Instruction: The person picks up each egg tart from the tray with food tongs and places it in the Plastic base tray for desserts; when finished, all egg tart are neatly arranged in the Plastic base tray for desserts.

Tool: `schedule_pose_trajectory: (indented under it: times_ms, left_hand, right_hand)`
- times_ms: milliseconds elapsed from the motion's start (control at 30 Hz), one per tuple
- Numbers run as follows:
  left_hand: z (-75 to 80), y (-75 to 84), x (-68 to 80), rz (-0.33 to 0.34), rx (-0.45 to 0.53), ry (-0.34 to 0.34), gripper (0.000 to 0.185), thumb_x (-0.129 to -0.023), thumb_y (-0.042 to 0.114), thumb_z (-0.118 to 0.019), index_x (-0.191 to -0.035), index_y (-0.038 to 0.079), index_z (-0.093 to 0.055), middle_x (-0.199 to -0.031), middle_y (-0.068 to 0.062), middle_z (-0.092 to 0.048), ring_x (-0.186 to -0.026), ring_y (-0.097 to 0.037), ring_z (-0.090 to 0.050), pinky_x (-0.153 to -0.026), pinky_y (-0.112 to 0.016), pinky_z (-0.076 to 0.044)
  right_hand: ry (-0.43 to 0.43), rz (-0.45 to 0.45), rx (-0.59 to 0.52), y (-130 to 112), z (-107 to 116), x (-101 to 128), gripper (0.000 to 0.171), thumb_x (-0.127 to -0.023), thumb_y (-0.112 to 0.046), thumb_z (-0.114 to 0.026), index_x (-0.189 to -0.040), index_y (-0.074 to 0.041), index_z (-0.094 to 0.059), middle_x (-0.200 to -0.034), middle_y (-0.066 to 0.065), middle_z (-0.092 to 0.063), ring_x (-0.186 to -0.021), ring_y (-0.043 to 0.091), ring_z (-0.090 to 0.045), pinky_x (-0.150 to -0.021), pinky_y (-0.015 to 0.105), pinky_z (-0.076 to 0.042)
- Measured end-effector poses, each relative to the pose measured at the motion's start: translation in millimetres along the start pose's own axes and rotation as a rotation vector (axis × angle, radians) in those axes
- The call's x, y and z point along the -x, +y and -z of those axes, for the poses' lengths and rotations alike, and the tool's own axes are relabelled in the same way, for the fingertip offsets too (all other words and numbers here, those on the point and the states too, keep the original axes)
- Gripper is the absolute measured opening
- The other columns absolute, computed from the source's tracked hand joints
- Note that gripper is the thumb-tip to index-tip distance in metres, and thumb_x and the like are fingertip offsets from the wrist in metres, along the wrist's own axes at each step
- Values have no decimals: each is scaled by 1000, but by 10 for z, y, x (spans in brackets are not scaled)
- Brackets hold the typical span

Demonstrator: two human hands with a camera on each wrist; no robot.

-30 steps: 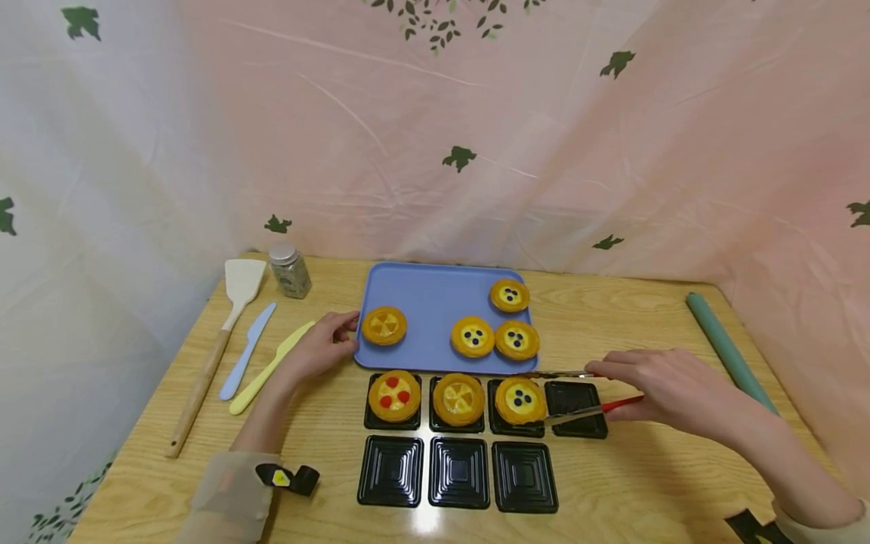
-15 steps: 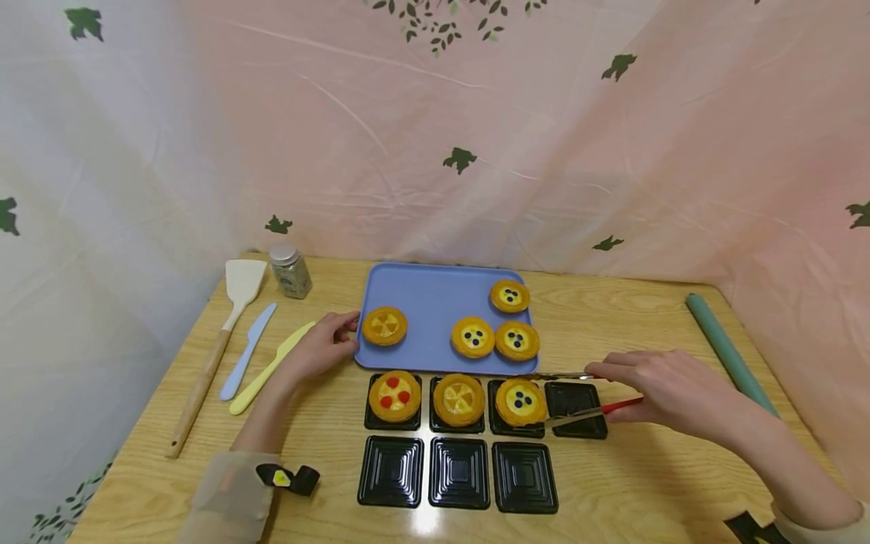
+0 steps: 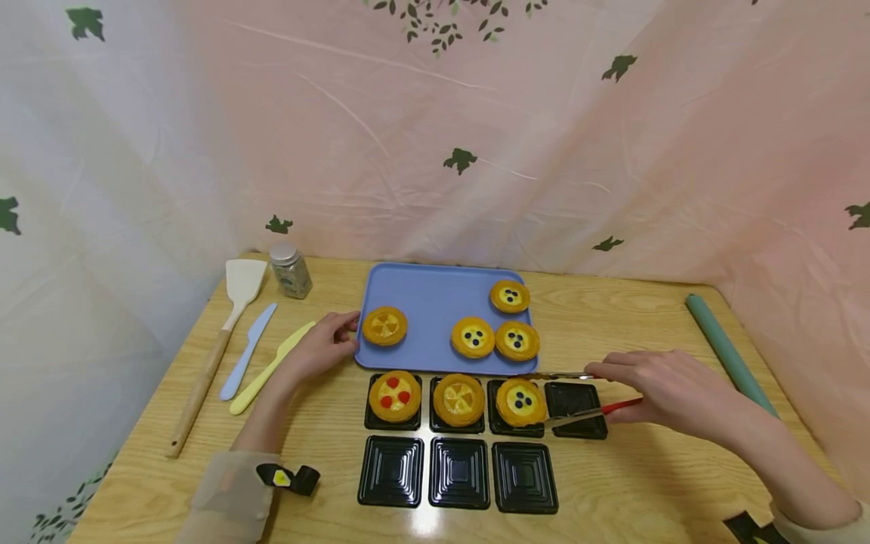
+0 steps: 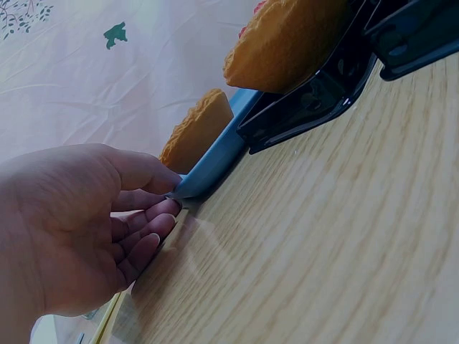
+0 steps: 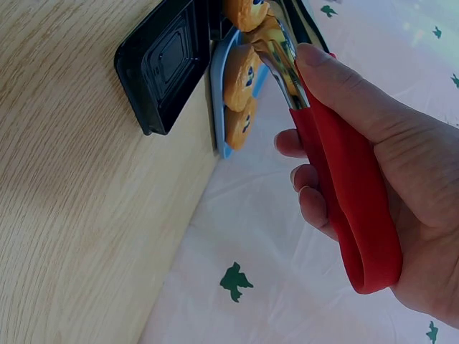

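Note:
My right hand [image 3: 632, 385] grips red-handled metal tongs [image 3: 584, 393]; the tong tips straddle a blueberry tart [image 3: 519, 402] that sits in a black cup [image 3: 499, 429]. In the right wrist view, my right hand [image 5: 301, 122] wraps the red handle of the tongs [image 5: 344, 186]. My left hand [image 3: 333, 340] pinches the left front corner of the blue tray [image 3: 428, 298]. The left wrist view shows my left hand [image 4: 161, 197] with its thumb on top of the tray [image 4: 208, 175] and its fingers below. Three blueberry tarts [image 3: 473, 337] and an orange tart [image 3: 384, 325] lie on the tray.
A strawberry tart [image 3: 394, 395] and an orange tart [image 3: 458, 398] fill two other cups. An empty cup [image 3: 576, 408] lies under the tongs, with three empty cups [image 3: 458, 472] in front. A spatula [image 3: 217, 340], two plastic knives [image 3: 261, 363], a jar [image 3: 290, 270] and a green roll [image 3: 727, 347] lie at the sides.

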State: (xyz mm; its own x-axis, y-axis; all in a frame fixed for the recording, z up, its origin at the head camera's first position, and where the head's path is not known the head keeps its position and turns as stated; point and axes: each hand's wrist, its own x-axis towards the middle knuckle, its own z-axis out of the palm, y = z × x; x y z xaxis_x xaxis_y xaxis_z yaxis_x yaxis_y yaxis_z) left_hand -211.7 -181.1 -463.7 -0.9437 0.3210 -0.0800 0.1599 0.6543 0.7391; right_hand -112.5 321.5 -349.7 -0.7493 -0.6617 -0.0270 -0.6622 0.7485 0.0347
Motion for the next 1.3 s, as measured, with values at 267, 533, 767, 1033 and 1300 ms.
schedule_pose_trajectory:
  times_ms: [267,533,767,1033,1300]
  left_hand:
    - [7,-8,6,5,8,7,63,-93,12,-62,-151,-6,-45,-125,-20,-61,-100,-23,-54,-86,-34,-43]
    - [8,-16,11,-12,1,16,63,-93,13,-63,-150,-7,-46,-124,-20,-61,-98,-24,-54,-84,-31,-43]
    - [14,-35,9,-10,11,20,63,-92,12,-63,-151,-6,-46,-125,-22,-62,-99,-25,-54,-86,-34,-43]
    - [4,-39,-2,-7,8,14,63,-93,12,-62,-151,-6,-45,-127,-22,-61,-100,-25,-55,-87,-34,-43]
    - [-6,-26,6,-7,23,3,64,-93,12,-63,-151,-6,-45,-126,-21,-60,-101,-25,-54,-86,-32,-43]
  right_hand:
    - [18,11,2,4,6,-9,60,-74,-50,-86,-126,-25,-73,-113,-9,-75,-79,7,-70,-56,20,-48]
    - [30,-11,-50,15,47,-15,61,-74,-49,-87,-127,-25,-72,-110,-12,-73,-72,-7,-55,-57,20,-44]
    - [188,-87,-107,139,82,-57,63,-73,-44,-89,-130,-24,-69,-96,-18,-63,-71,-8,-44,-56,18,-38]
    - [303,-246,-152,407,6,-296,59,-77,-37,-88,-130,-17,-69,-86,-7,-64,-64,0,-42,-53,21,-35]
    - [266,-357,-230,636,-229,-509,63,-81,-39,-86,-135,-13,-66,-82,-1,-62,-67,10,-46,-57,25,-36]
